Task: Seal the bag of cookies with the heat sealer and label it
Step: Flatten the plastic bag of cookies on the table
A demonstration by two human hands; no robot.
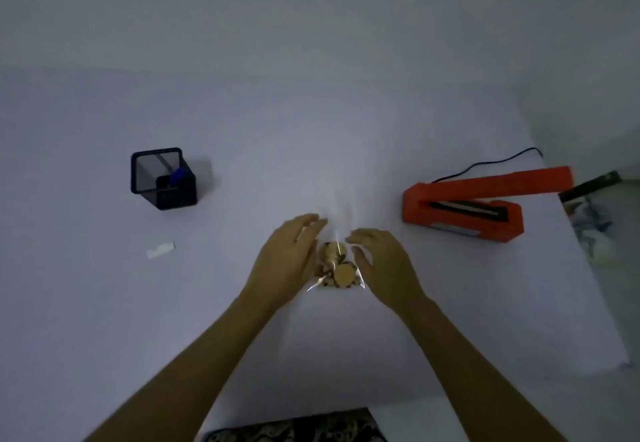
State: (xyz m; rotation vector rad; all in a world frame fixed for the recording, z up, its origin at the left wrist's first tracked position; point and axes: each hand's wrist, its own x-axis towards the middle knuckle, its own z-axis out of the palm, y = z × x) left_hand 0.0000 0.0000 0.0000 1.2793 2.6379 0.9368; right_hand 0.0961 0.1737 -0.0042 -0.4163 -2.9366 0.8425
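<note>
A clear plastic bag of round tan cookies point(337, 268) lies on the white table point(311, 150) in the middle, its open top stretching away from me. My left hand point(285, 263) is at the bag's left side and my right hand point(382, 265) at its right side, fingers spread and curved around it; whether they touch the plastic is blurred. An orange heat sealer point(467, 207) sits to the right with its arm raised and a black cord running back. A small white label point(160, 249) lies to the left.
A black mesh pen holder point(162, 178) with a blue pen stands at the back left. The table's right edge runs diagonally past the sealer, with dark clutter on the floor beyond it. A patterned dark cloth shows at the bottom edge.
</note>
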